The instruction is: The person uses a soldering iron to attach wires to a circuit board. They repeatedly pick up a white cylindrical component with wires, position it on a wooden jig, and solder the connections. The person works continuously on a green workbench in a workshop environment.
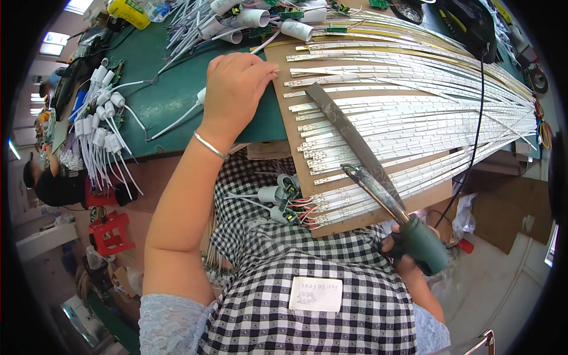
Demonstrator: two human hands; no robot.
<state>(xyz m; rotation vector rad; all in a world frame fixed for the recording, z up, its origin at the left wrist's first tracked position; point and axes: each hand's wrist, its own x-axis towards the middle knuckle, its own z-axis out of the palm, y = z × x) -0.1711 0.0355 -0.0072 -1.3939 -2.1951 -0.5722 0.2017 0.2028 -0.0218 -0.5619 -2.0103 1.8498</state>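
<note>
My left hand [239,83] is raised over the left edge of a brown board [284,89], its fingers pinched together. Whatever may be between those fingertips is too small to make out. A white cylindrical housing [202,96] with a cable shows behind its wrist. Low on the right, my right hand [402,251] grips the green handle of a soldering iron [423,244]. The iron's metal tip points up and left over many white LED strips [378,121] fanned across the board. A dark flat bar [355,142] lies slantwise over the strips.
Wired strip ends join small circuit boards and white housings [271,195] by my checkered apron [307,260]. More housings [100,112] hang at the green table's [171,65] left edge; others [254,18] pile up at the back. A black cord [480,106] crosses the right side.
</note>
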